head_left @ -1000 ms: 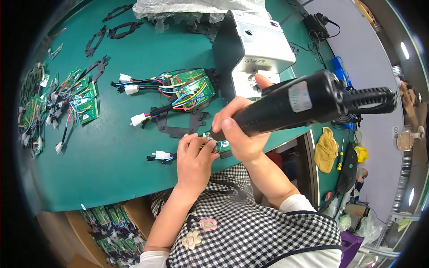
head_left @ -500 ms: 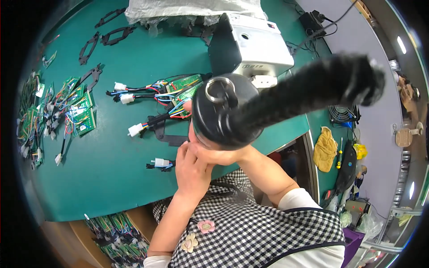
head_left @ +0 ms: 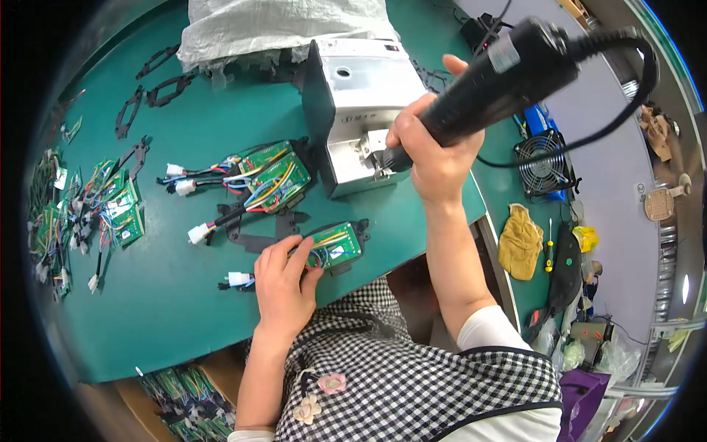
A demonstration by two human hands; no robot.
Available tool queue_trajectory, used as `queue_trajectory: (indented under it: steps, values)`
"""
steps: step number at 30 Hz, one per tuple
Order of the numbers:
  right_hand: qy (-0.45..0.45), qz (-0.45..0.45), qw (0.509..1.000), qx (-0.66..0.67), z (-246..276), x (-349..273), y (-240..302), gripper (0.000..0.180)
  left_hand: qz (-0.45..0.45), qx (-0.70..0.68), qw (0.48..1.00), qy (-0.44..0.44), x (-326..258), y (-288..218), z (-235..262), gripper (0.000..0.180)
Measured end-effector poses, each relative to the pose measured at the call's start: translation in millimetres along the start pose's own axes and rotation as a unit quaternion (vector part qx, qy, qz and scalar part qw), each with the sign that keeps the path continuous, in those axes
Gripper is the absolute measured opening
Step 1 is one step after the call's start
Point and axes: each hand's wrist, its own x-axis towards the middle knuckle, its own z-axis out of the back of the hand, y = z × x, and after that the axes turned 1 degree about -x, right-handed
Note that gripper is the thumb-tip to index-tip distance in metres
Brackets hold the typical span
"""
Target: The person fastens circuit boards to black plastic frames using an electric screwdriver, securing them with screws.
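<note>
**Driver tip at the feeder, board pinned near the table edge**

The right hand (head_left: 436, 151) was wrapped tight around the black electric screwdriver (head_left: 508, 70), and its tip sat at the front of the grey screw feeder box (head_left: 361, 110). The bit itself could not be made out; knuckles and the feeder's mouth covered it. The tool's cord looped off to the right of the feeder and ran out of sight.

In front of the feeder, toward the person, the left hand (head_left: 283, 283) lay palm down, fingers pressing the green circuit board (head_left: 335, 247) against the green table (head_left: 184, 309). Part of the board and its coloured wires were hidden under the fingers; a white connector (head_left: 237, 278) poked out to the left of the hand.

Just left of the feeder lay two more wired boards (head_left: 272, 173) on black brackets. Far left of it, a heap of boards (head_left: 110, 210) blurred into the fisheye rim. Behind the feeder, a white sack (head_left: 280, 26) was cut off at the top edge. Right of it stood a small fan (head_left: 545, 162).
</note>
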Motion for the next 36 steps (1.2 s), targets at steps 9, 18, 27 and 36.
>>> queue_trajectory:
  steps: [9, 18, 27, 36]
  values:
    - [-0.03, -0.069, 0.979, 0.191, -32, -99, 31, 0.082, 0.008, -0.064, 0.997, -0.032, 9, 16, -5, 0.025]
    - [0.088, -0.05, 0.993, 0.064, -41, -118, 13, 0.082, -0.01, -0.057, 0.997, -0.057, 9, 17, -10, 0.026]
    - [0.238, -0.036, 0.97, 0.022, -39, -110, 8, 0.075, -0.002, -0.065, 0.997, -0.052, 8, 19, -8, 0.026]
    - [0.208, -0.134, 0.966, 0.068, -61, -99, 25, 0.057, -0.025, -0.035, 0.996, -0.082, 5, 21, -10, 0.018]
